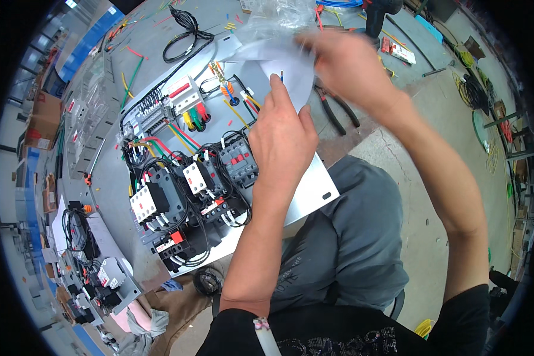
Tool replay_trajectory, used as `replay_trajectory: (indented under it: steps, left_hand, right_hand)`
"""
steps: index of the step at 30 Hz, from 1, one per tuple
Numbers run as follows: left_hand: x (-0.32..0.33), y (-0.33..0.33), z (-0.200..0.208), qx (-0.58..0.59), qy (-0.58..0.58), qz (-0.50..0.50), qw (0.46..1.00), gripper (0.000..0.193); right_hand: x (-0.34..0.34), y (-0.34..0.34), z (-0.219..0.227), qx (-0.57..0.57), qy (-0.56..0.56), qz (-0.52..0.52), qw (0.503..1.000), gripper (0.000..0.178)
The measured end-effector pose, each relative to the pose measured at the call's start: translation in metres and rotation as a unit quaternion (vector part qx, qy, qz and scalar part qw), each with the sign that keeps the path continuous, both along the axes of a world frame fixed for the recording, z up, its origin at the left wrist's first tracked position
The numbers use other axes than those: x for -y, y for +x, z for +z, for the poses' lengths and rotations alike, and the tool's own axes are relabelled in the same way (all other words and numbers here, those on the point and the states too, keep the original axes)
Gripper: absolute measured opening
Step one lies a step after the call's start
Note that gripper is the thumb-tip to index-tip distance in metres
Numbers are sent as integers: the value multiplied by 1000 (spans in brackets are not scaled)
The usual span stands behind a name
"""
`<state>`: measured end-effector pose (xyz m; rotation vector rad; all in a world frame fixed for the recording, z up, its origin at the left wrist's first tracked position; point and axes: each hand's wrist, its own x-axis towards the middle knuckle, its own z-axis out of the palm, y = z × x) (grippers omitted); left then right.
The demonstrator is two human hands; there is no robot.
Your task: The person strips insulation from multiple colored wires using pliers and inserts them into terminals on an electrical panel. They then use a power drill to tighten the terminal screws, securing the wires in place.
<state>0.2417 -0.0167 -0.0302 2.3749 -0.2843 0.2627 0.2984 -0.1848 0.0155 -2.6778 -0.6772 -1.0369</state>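
Observation:
My left hand (283, 133) is over the right part of a metal panel (305, 193), index finger stretched forward and thumb apart. Just beyond its fingertip shows a small blue tip with a copper-coloured end (282, 76); whether the hand touches it I cannot tell. A white sheet (299, 89), partly smeared by motion, spreads beside and beyond that hand. At the sheet's far right edge my right hand (353, 68) is blurred, its fingers bent in and seemingly pinching it. Contactors (239, 160), a breaker (183, 94) and a terminal block (153, 118) are mounted on the panel, joined by black and coloured wires.
Pliers (332, 113) lie right of the sheet, with a power drill (377, 18) farther back. Clear plastic wrap (279, 21) and a black cable coil (187, 29) are at the far side. Another wired assembly (110, 276) stands lower left. Grey-trousered legs are below the panel.

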Motion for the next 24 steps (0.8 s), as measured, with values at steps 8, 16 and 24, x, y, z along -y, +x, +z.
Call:
replay_trajectory:
  steps: [8, 16, 24]
  left_hand:
    - [2, -3, -3, 30, 5, 15, 999, 72]
    - [-2, -12, -9, 84, -20, 26, 996, 65]
    - [-12, -45, -1, 115, 41, 35, 992, 58]
  right_hand:
    - [66, -23, 91, -235, 320, -33, 917, 23]
    - [36, -85, 1, -365, 350, -16, 862, 36]
    - [51, -109, -16, -374, 320, -16, 871, 37]
